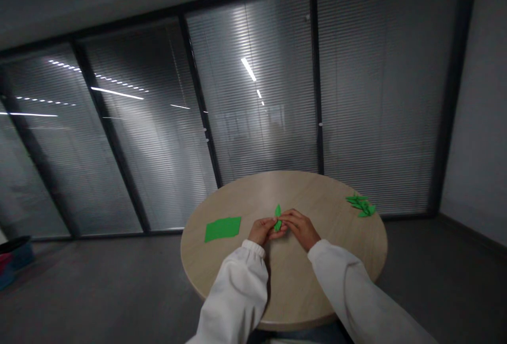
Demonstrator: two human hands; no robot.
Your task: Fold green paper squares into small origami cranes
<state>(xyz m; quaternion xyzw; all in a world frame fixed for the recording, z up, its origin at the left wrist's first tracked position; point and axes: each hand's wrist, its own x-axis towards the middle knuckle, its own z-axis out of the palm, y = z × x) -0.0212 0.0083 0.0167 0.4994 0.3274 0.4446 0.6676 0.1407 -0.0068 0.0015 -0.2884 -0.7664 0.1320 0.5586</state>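
Note:
Over the middle of the round table, my left hand [264,230] and my right hand [299,225] meet around a small folded piece of green paper [278,211]. Its pointed tip sticks up between the fingers, and part of it is hidden by them. Both hands are closed on it, thumbs and fingertips pinching. To the left lies a flat green paper sheet [223,229], perhaps several in a stack. A small pile of folded green paper pieces [361,205] rests near the table's right edge.
The round wooden table [301,291] has a light top. Behind it stands a glass partition with blinds [261,138] in dark frames. A dark bin [21,253] is on the floor at the far left, with a red and blue object beside it.

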